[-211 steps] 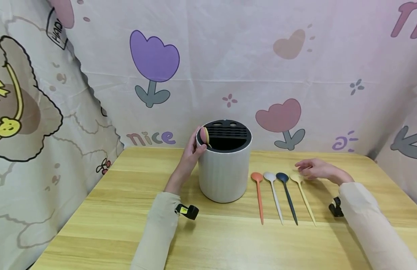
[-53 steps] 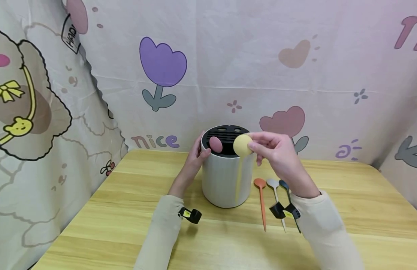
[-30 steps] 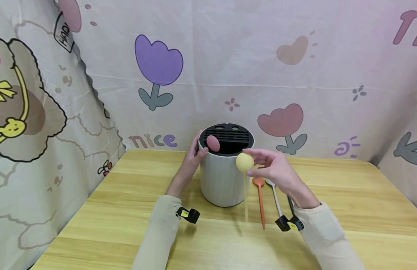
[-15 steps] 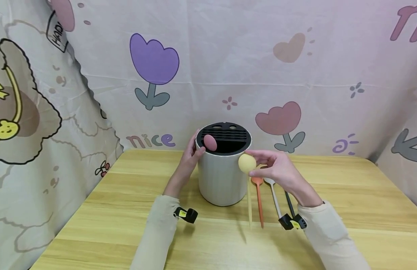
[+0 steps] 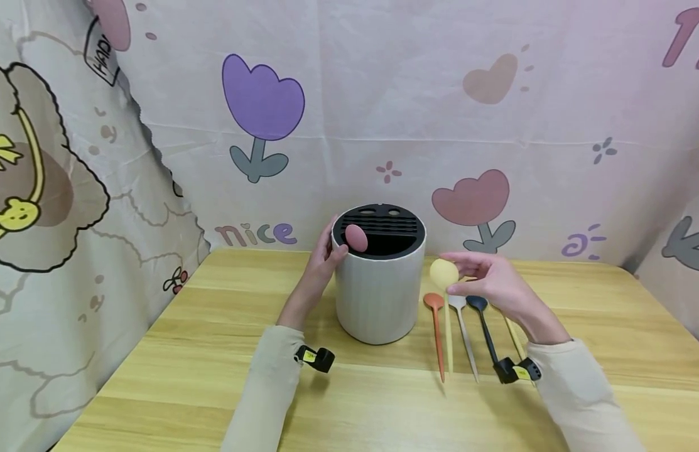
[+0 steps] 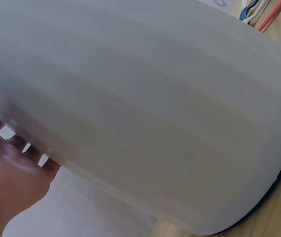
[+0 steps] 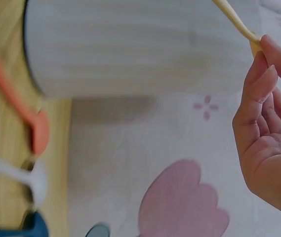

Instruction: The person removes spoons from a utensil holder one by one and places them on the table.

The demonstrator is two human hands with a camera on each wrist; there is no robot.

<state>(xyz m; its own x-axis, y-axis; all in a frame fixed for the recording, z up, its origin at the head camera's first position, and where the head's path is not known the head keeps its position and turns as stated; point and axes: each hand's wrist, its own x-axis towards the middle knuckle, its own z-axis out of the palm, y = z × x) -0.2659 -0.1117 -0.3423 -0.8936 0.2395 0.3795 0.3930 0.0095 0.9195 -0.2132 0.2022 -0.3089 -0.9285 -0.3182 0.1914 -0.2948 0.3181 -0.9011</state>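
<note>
My left hand (image 5: pixel 319 267) grips the left side of a pale cylindrical utensil holder (image 5: pixel 377 301), thumb at the front near its black slotted top. In the left wrist view the holder's wall fills most of the picture. A pink spoon (image 5: pixel 356 238) stands in the holder, its bowl showing beside my thumb. To the holder's right, my right hand (image 5: pixel 498 285) pinches a yellow spoon (image 5: pixel 443 275) by its bowl end, between thumb and fingers. The handle hangs almost straight down over the table, in front of the spoons lying there.
An orange spoon (image 5: pixel 434 302), a white spoon (image 5: pixel 466 342), a navy spoon (image 5: pixel 478 304) and another yellow spoon (image 5: pixel 515 336) lie side by side on the wooden table (image 5: pixel 185 364). My right wrist partly covers the last one. A patterned cloth (image 5: pixel 372 94) hangs behind.
Seven seconds ago my right hand was over the yellow spoon on the table. Later it held a second yellow spoon by the holder's rim, then lowered it and moved right. My left hand stayed.
</note>
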